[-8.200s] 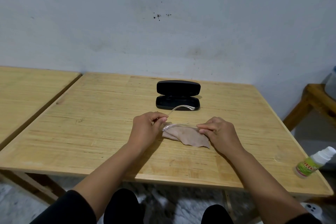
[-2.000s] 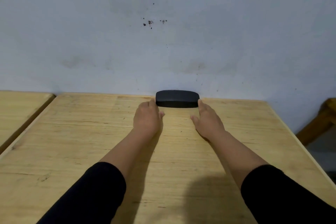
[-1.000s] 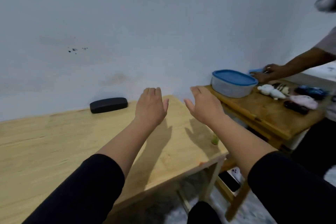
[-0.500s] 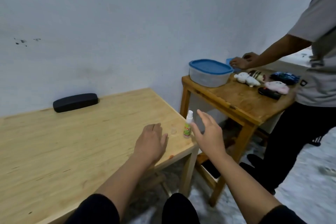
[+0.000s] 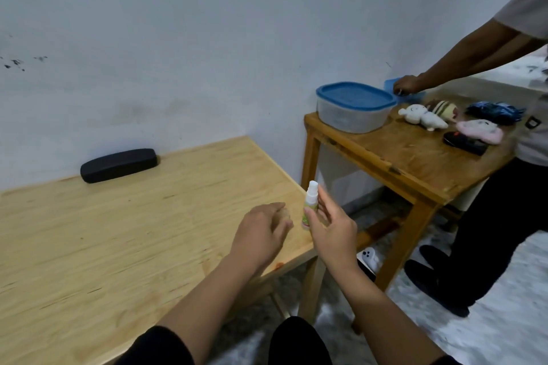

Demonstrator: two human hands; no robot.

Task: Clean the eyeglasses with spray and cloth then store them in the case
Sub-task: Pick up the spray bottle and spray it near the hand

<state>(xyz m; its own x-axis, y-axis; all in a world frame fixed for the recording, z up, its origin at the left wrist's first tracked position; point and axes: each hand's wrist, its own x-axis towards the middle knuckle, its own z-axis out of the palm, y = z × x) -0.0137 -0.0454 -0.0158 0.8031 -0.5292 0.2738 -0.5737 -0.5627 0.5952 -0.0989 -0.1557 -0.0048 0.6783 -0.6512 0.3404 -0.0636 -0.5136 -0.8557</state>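
We reach our right hand with spread fingers beside the spray bottle at the surface corner, left hand loosely curled, probably covering its cap.

There is one view only, from a wide-angle camera worn on the person's head, looking forward and down past both forearms. It sits close above the near corner of the light wooden bench, whose far edge meets the wall toward 11 o'clock. The left hand and right hand sit just below the frame's centre. A second, darker bench lies at 2 o'clock, farther off, and the floor shows toward 4 o'clock. Straight lines bow near the edges.
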